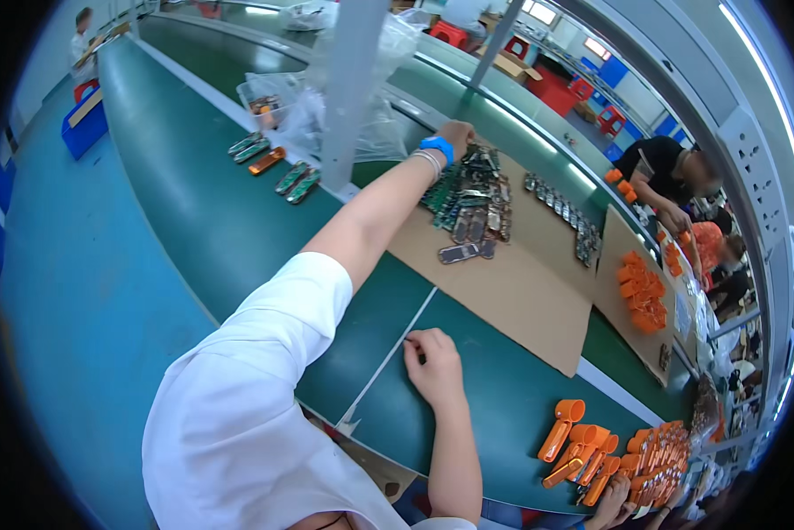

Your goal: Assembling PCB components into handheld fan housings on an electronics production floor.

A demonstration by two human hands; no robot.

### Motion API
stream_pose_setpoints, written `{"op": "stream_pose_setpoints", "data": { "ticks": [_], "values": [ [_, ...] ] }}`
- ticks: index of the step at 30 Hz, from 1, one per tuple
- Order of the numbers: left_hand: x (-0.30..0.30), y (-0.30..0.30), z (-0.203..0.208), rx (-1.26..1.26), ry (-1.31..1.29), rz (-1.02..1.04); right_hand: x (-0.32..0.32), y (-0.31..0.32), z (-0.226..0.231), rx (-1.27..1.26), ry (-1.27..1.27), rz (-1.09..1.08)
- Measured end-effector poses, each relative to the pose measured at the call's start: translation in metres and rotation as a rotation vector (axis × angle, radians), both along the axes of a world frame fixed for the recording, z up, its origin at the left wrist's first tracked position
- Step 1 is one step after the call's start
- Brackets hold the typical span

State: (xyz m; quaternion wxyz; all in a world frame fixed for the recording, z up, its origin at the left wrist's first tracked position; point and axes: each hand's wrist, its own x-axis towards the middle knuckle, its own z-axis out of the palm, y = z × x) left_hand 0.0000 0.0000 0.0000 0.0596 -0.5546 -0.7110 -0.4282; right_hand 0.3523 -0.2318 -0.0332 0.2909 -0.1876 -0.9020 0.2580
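Note:
My left hand (455,135), with a blue band at the wrist, reaches to the far end of a heap of circuit boards (472,194). Its fingers bend down at the heap's edge; what they grip is hidden. Green and dark boards lie piled on a flat sheet of brown cardboard (538,309), and a long dark-faced board (458,253) lies at the near side. Closer to me, my right hand (436,367) rests on the green table (494,353), loosely curled with nothing visible in it, beside a pale line (388,358).
Boards stand in a row (560,212) on the cardboard. Orange housings (591,450) crowd the near right, where another person's hand (613,503) works. More orange parts (642,291) lie beyond. A grey post (348,97) rises beside plastic bags and a clear bin (264,102).

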Motion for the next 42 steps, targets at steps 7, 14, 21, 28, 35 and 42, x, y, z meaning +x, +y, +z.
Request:
{"op": "stream_pose_setpoints", "data": {
  "ticks": [7, 14, 21, 28, 35, 42],
  "values": [
    [-0.003, 0.046, -0.022, -0.056, 0.044, -0.092, 0.005, 0.008, 0.005, -0.019, 0.022, 0.067],
    [0.008, 0.043, -0.012, -0.034, 0.056, 0.014, 0.002, 0.014, 0.004, -0.020, 0.048, 0.082],
    [0.086, 0.020, -0.003, -0.212, 0.632, -0.245, 0.003, 0.014, 0.001, -0.007, 0.024, 0.056],
    [0.166, -0.046, -0.022, -0.324, 0.336, -0.357, 0.001, 0.012, 0.002, 0.000, -0.002, 0.053],
    [0.163, -0.039, -0.036, -0.486, 0.372, -0.489, 0.004, 0.010, 0.003, -0.006, -0.002, 0.054],
    [0.157, -0.050, -0.039, -0.305, 0.491, -0.622, 0.003, 0.009, 0.000, 0.027, 0.014, 0.066]
  ]
}}
